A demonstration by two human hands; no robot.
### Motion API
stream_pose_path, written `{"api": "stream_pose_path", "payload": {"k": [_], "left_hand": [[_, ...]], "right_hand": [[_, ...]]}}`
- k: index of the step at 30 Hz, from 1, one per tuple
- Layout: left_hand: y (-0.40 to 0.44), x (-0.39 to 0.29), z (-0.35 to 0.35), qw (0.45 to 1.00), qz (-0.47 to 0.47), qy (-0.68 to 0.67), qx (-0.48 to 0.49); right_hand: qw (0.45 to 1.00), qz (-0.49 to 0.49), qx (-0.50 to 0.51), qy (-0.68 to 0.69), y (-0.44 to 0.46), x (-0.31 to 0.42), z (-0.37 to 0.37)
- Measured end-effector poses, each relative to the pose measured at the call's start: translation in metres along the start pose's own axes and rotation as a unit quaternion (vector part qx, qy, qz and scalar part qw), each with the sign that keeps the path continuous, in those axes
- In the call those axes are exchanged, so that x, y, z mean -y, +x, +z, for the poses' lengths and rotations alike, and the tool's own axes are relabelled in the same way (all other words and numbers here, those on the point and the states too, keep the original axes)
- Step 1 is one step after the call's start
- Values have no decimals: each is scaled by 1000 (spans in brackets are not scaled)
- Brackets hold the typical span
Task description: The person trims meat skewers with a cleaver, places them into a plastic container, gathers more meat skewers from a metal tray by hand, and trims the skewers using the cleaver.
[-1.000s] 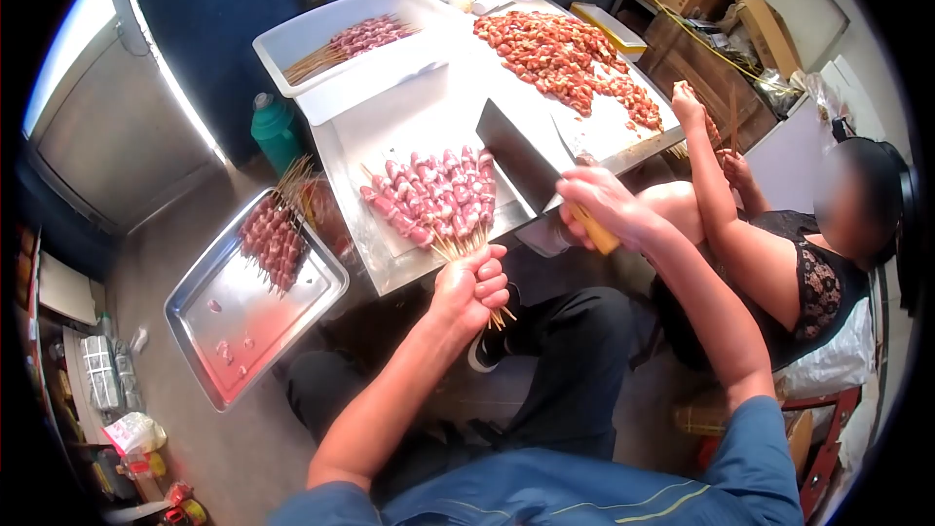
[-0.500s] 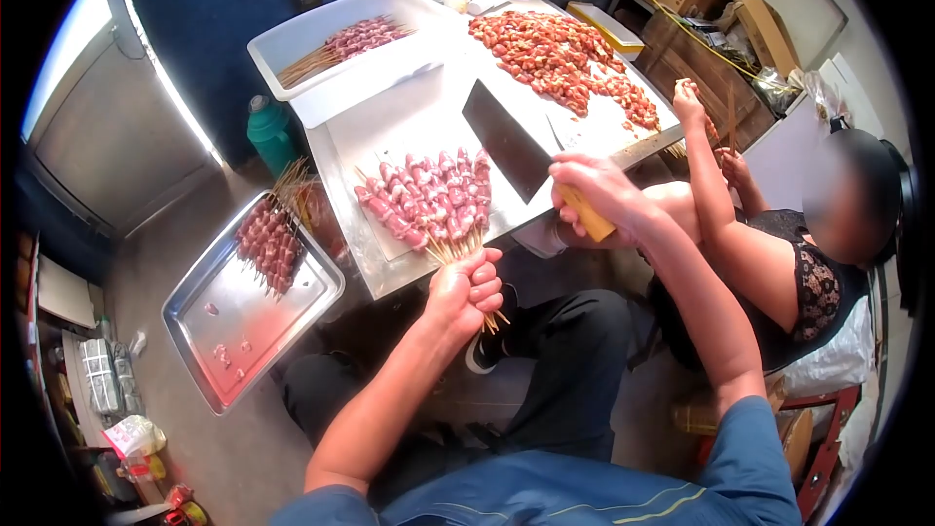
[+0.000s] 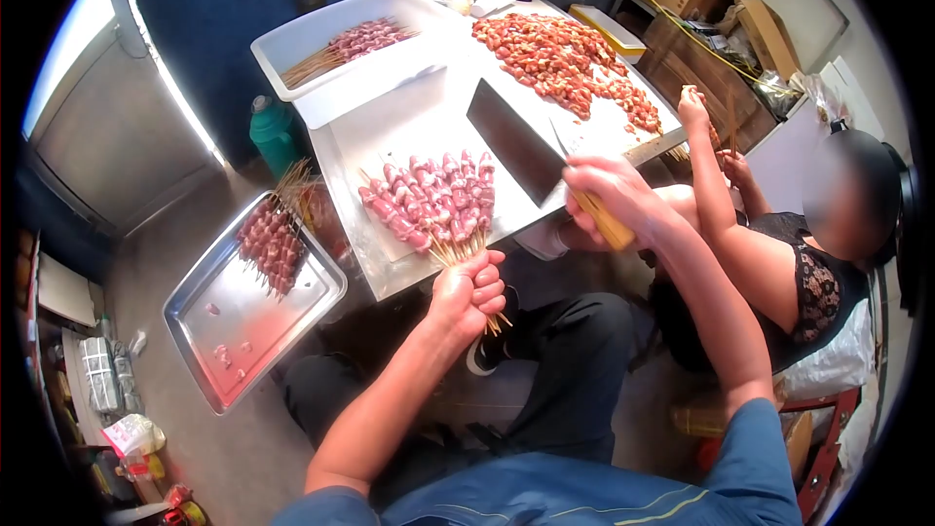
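Note:
My left hand (image 3: 469, 292) is closed around the stick ends of a bunch of meat skewers (image 3: 438, 200). Their pinkish-red meat pieces fan out over the near edge of the white-topped table (image 3: 380, 141). In my right hand (image 3: 614, 197) is the yellow handle of a cleaver (image 3: 516, 141). Its broad dark blade is tilted above the table, to the right of the skewers and apart from them. The palm side of each grip is partly hidden.
A white tub (image 3: 336, 102) with skewers stands at the back left, and a heap of cut red meat (image 3: 555, 54) lies at the back right. A metal tray (image 3: 258, 331) with more skewers sits lower left, near a green flask (image 3: 273, 131). A co-worker (image 3: 779, 253) sits at right.
The cleaver and my right hand have shifted slightly right and down. My left hand keeps its hold on the skewers, almost unmoved.

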State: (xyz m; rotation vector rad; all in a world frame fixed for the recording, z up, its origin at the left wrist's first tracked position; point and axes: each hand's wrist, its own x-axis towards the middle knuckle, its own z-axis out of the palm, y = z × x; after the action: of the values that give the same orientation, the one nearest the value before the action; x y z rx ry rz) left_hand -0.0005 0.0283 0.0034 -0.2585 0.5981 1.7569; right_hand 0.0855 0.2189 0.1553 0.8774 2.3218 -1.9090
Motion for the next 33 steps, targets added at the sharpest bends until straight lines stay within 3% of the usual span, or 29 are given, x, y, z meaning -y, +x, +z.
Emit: {"api": "stream_pose_path", "payload": {"k": [4,5,10,15,17,19,20,23,27,31,33], "left_hand": [[-1,1,1,1000,-2,-3,-1],[-1,1,1,1000,-3,-4,0],[0,2,-1,1000,-3,-5,0],[0,3,1,1000,1,-7,-9],[0,2,1,1000,-2,1,-4],[1,1,-1,1000,-1,1,-3],[1,2,-1,1000,-3,0,-1],[-1,2,1,1000,-1,-3,-7],[-2,2,0,1000,-8,-4,2],[-2,1,-1,1000,-3,-11,5],[-1,2,-1,1000,-2,-9,5]], "right_hand": [[1000,2,27,-16,27,-6,14],[997,24,72,-28,26,-13,8],[984,117,87,-104,-36,1,-33],[994,89,20,-64,-47,11,-13],[996,15,77,-36,-20,12,-6],[1000,9,12,13,2,13,16],[999,-40,31,-14,17,6,20],[995,-16,70,-76,26,-22,11],[987,84,67,-119,-40,-12,-20],[988,96,37,-114,-73,-13,-19],[996,49,37,-66,-65,-9,-11]]}}
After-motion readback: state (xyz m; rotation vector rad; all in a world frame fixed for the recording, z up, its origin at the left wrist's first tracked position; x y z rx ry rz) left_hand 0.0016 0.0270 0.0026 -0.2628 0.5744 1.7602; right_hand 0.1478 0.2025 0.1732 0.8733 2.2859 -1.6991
